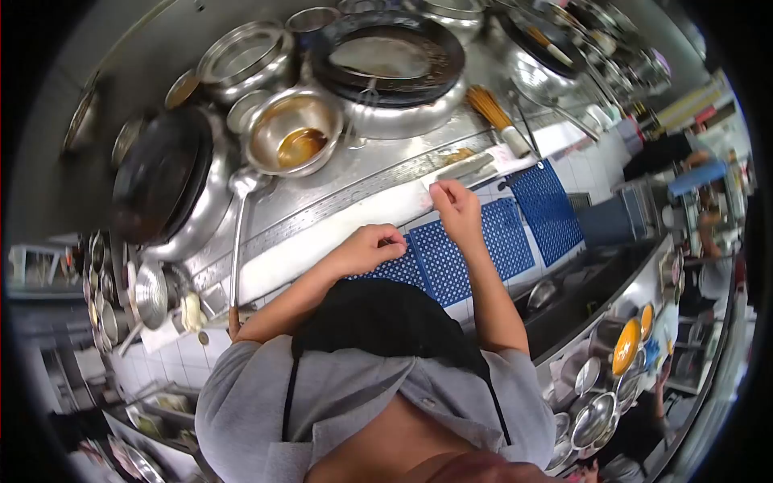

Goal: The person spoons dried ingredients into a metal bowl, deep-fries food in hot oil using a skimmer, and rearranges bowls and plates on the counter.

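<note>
My left hand (371,249) hangs in front of the counter edge with its fingers curled in a loose ring, and nothing shows between them. Farther right, my right hand (457,211) is closed, its fingertips at the long white cloth-like strip (338,216) along the counter's front. Whether it pinches the strip or something small is hidden. Just beyond that hand a flat metal blade-like piece (467,167) lies on the strip. A bamboo brush (498,121) leans nearby. To the left, a long-handled ladle (244,189) rests across the edge, its bowl beside a steel bowl (264,153) of brown liquid.
Dark woks (161,177) and a wok with a strainer (386,92) sit on the steel stove counter (386,161). Blue perforated mats (479,249) lie below the edge. At right stand a sink-like trough (564,298), pans with orange contents (626,346) and other people.
</note>
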Demonstrator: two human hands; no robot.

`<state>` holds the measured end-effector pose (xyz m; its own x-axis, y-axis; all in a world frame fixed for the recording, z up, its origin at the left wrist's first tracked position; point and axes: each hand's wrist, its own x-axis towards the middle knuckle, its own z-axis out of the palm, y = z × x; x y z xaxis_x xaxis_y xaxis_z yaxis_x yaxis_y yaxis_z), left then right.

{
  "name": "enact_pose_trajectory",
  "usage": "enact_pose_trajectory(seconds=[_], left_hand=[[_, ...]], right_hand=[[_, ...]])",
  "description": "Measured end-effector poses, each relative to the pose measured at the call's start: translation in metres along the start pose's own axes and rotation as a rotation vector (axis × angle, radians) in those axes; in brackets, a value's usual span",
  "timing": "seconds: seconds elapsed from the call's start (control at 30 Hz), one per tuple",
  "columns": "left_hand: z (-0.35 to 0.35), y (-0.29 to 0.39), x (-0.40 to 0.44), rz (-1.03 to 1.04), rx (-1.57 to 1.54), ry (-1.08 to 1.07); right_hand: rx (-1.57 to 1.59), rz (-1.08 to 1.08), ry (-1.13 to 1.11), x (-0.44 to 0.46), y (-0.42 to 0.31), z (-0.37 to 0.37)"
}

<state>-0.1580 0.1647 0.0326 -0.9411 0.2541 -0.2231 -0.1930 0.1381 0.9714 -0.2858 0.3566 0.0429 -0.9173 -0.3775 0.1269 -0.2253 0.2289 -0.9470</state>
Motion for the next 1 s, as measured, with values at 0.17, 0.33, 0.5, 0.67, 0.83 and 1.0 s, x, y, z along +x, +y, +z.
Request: enact_pose_trajectory(seconds=[0.17,0.33,0.5,0.67,0.83,1.0], left_hand=[[-0.034,-0.046,-0.057,-0.068,-0.083,0.281],[-0.046,-0.067,-0.105,-0.127,-0.146,0.433],[-0.051,-0.072,-0.114,-0.148,-0.171,0.482],[-0.043,-0.069,-0.110,-0.191,-0.170,0.507],[-0.047,-0.064,-0.112,-0.174,-0.082,0.470],[-0.061,-0.056,-0.124,-0.126,-0.072,0.439]], right_hand=[[-0.249,-0.228,-0.104,0.073,-0.035,0.077],[-0.380,-0.088,-0.215,0.135,-0.057,0.130],[-0.688,0.038,-0.311,0.162,-0.067,0.129],[-1.004,-0.066,-0.356,0.170,-0.070,0.085],[-1.162,-0.127,-0.375,0.174,-0.073,0.043],[-1.355,-0.214,-0.357,0.161,-0.101,0.013]])
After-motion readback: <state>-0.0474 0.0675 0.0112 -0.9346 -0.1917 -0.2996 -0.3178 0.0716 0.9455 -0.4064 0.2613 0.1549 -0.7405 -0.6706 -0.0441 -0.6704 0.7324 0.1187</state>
